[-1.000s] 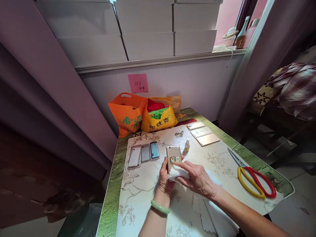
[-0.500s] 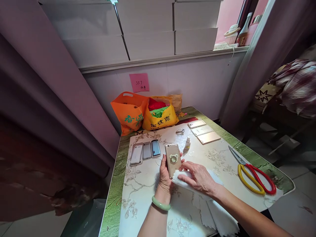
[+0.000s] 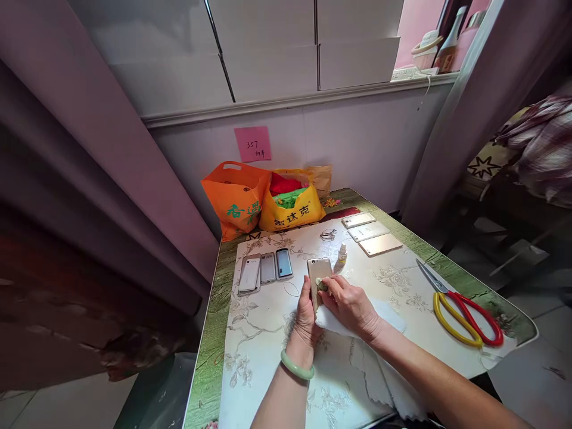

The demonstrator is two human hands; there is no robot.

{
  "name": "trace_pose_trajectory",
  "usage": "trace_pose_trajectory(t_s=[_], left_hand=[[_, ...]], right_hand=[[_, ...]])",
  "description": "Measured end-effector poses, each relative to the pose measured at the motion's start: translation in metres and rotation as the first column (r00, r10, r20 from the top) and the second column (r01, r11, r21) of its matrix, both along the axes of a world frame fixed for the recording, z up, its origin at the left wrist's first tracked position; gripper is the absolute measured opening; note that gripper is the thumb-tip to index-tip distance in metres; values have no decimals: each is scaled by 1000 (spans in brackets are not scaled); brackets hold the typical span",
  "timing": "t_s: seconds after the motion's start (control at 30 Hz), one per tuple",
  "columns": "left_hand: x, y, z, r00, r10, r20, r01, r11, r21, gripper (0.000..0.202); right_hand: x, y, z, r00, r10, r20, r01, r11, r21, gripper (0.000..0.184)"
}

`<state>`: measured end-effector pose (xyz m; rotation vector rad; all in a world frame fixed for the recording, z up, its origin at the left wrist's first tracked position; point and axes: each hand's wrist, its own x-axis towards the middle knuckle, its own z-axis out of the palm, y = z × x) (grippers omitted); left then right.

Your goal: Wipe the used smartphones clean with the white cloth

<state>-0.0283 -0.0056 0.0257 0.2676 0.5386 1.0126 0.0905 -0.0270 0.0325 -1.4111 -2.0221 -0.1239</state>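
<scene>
My left hand grips a gold phone from below, back side up, above the table. A round ring holder sits on the phone's back. My right hand lies over the lower part of the phone with its fingers closed on a white cloth, its fingertips at the ring holder. The cloth trails down over the table toward me. A green bangle circles my left wrist.
Three phones lie in a row at the left, three gold ones at the back right. A small dropper bottle stands behind the held phone. Red and yellow scissors lie right. Orange bag and yellow bag stand at the wall.
My right hand with the cloth slid up from below the phone onto its back, now covering the ring holder. The phone turned more upright in my left hand.
</scene>
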Motion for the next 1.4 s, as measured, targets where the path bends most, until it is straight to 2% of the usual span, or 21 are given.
trace_pose_trajectory(t_s=[0.07,0.3,0.57,0.7,0.8,0.93,1.07,1.17,1.27,1.4], left_hand=[[0,0,0,1000,-24,4,24,1000,-10,52],[2,1,-6,998,-50,31,50,999,-1,46],[1,2,-9,998,-54,44,54,999,1,48],[2,3,-7,996,-65,67,66,998,-2,53],[3,4,-6,993,-77,87,78,997,-9,52],[3,5,-4,984,-123,129,127,992,-18,56],[2,5,-4,973,-163,166,167,986,-8,60],[2,5,-3,971,-174,166,177,984,-3,62],[3,4,-3,967,-198,163,199,980,12,64],[3,6,-8,967,-210,144,212,977,-3,64]], right_hand=[[1,0,-1,999,5,39,-5,1000,-1,12],[6,1,5,1000,-4,26,6,998,-70,5],[9,-1,3,998,57,10,-57,998,26,22],[13,5,4,991,53,-125,-58,998,-36,27],[16,9,7,952,46,-303,-78,993,-92,24],[16,10,12,889,-26,-457,-25,994,-105,14],[17,13,16,866,-85,-492,43,994,-96,20],[18,17,17,803,-181,-568,76,976,-203,19],[19,19,15,746,-252,-617,46,943,-329,23],[20,19,15,722,-321,-613,68,914,-400,31]])
